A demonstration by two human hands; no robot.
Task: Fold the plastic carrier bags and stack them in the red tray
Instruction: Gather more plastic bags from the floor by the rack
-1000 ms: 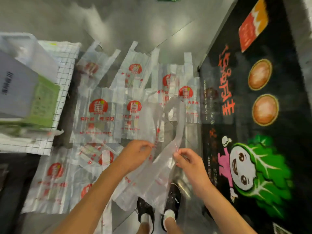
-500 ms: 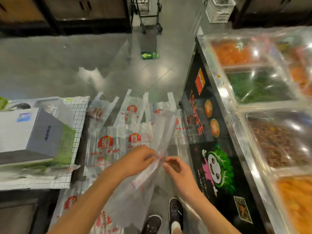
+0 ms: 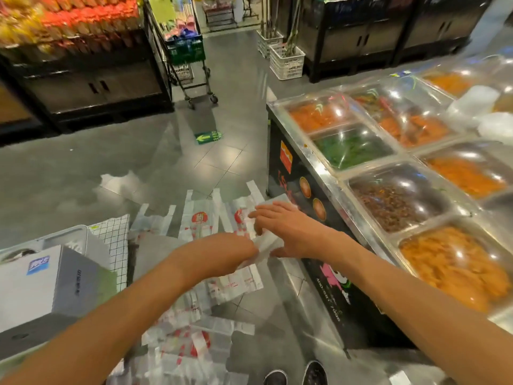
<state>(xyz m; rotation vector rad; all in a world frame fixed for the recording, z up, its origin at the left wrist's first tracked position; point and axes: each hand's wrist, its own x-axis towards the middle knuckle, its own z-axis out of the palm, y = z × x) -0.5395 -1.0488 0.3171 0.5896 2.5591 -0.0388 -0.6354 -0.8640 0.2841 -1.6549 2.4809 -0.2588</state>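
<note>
A translucent white carrier bag point(image 3: 263, 243) with red print is held in front of me, above the floor. My left hand point(image 3: 240, 245) grips its bunched lower part, and the rest of the bag hangs down below that hand. My right hand point(image 3: 280, 226) lies over the bag's upper part with straight, spread fingers and its thumb underneath. Several more carrier bags point(image 3: 198, 220) lie flat on the grey floor beyond my hands, and others lie nearer my feet point(image 3: 183, 343). No red tray is in view.
A steel food counter point(image 3: 330, 176) with film-covered trays runs along the right. At left a grey box point(image 3: 41, 284) sits by a checked cloth point(image 3: 118, 240). A shopping trolley point(image 3: 188, 56) and white crates point(image 3: 287, 61) stand farther off. My shoes point(image 3: 294, 376) are at the bottom.
The view has tilted up from the floor to the aisle and counter. My hands have moved forward and closer together, gathering the bag into a narrower bunch; my right hand now lies over it.
</note>
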